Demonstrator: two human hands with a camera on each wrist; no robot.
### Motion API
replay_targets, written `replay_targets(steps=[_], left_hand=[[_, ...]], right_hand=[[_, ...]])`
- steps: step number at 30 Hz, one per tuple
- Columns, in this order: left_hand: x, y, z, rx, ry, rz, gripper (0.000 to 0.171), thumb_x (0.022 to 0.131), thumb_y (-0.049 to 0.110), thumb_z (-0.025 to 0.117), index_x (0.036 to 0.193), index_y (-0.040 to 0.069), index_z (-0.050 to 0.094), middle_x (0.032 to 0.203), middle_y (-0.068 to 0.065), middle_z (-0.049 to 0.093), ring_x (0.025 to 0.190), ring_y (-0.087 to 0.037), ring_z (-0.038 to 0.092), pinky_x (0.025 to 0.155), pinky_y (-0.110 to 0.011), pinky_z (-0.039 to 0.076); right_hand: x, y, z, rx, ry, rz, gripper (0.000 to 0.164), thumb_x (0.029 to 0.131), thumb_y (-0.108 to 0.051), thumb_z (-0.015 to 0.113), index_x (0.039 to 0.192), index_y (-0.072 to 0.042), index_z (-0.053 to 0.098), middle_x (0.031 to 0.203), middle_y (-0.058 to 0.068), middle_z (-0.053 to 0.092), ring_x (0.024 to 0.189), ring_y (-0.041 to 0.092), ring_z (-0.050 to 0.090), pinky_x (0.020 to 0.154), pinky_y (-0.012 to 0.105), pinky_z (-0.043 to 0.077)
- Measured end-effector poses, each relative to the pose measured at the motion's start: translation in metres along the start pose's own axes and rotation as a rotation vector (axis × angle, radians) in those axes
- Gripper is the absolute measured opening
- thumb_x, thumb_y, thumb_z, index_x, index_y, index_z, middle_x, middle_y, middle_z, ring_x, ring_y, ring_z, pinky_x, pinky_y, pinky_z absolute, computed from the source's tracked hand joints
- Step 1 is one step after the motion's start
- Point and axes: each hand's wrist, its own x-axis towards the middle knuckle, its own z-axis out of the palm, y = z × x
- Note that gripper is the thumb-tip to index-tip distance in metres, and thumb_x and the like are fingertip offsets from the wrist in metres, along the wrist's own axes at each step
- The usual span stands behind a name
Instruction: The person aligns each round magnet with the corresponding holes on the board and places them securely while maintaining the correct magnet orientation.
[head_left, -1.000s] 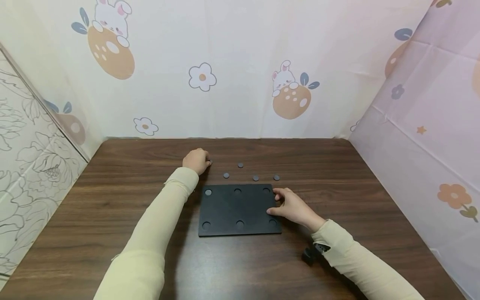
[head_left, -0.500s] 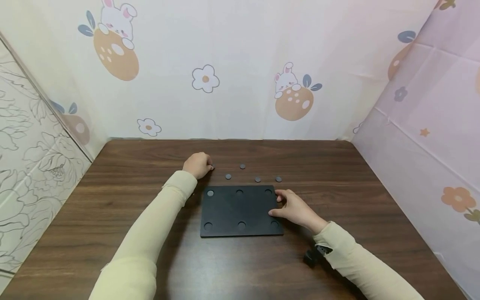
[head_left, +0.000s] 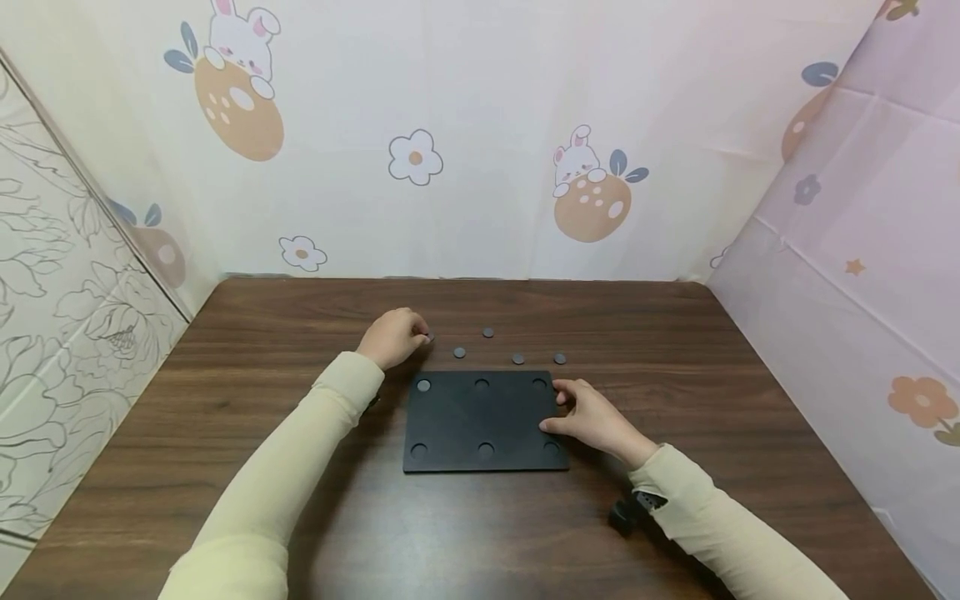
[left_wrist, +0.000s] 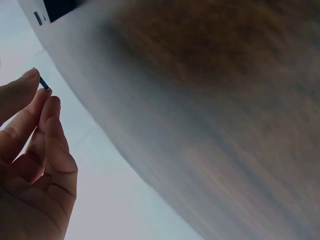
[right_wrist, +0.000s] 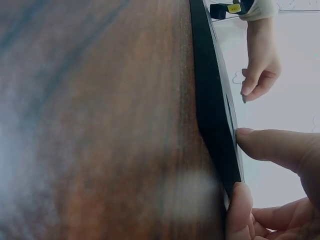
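Observation:
My left hand [head_left: 392,338] pinches a small dark disc [left_wrist: 45,83] between thumb and fingertips, beyond the far left corner of a flat black board [head_left: 483,417]. The left wrist view shows that disc edge-on. Round recesses line the board's far and near edges. A grey disc [head_left: 423,386] sits in the far left recess. My right hand [head_left: 596,421] grips the board's right edge, its thumb [right_wrist: 265,145] on the top face and a finger against the side. Several loose discs, among them one grey disc [head_left: 459,352], lie on the table behind the board.
The brown wooden table [head_left: 480,533] runs back to a printed curtain [head_left: 480,142]. More patterned cloth hangs along the left and right sides. A small black device [head_left: 624,515] is at the right wrist, close to the table.
My left hand has come slightly nearer to the board with the disc between its fingers. The right hand keeps its place on the board's edge. The head view has shifted a little.

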Motion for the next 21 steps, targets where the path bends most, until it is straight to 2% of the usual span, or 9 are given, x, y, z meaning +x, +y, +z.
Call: replay_targets(steps=[8,15,21], left_hand=[[-0.014,0.003,-0.004,-0.073,-0.006,0.010,0.019,0.093,0.020,0.068,0.106,0.007,0.072,0.103,-0.008,0.065,0.091,-0.022,0.064,0.082,-0.038,0.054],[-0.028,0.011,-0.007,-0.085,-0.019,0.023,0.016,0.093,0.021,0.069,0.103,0.009,0.073,0.101,-0.004,0.065,0.088,-0.019,0.063,0.077,-0.036,0.054],[-0.041,0.014,-0.006,-0.085,-0.021,0.077,0.014,0.092,0.020,0.069,0.102,0.009,0.073,0.098,-0.002,0.065,0.088,-0.017,0.064,0.079,-0.035,0.054]], right_hand=[[0.002,-0.001,-0.001,-0.013,0.007,0.007,0.080,0.083,-0.029,0.079,0.145,0.002,0.040,0.109,0.010,0.050,0.094,0.022,0.046,0.077,0.035,0.039],[0.002,0.000,0.000,-0.011,0.006,0.008,0.081,0.083,-0.029,0.079,0.145,0.003,0.040,0.110,0.010,0.050,0.095,0.022,0.047,0.077,0.035,0.040],[0.002,0.000,0.000,-0.012,0.004,0.008,0.080,0.083,-0.029,0.079,0.145,0.003,0.040,0.109,0.010,0.050,0.095,0.022,0.047,0.078,0.036,0.040]])
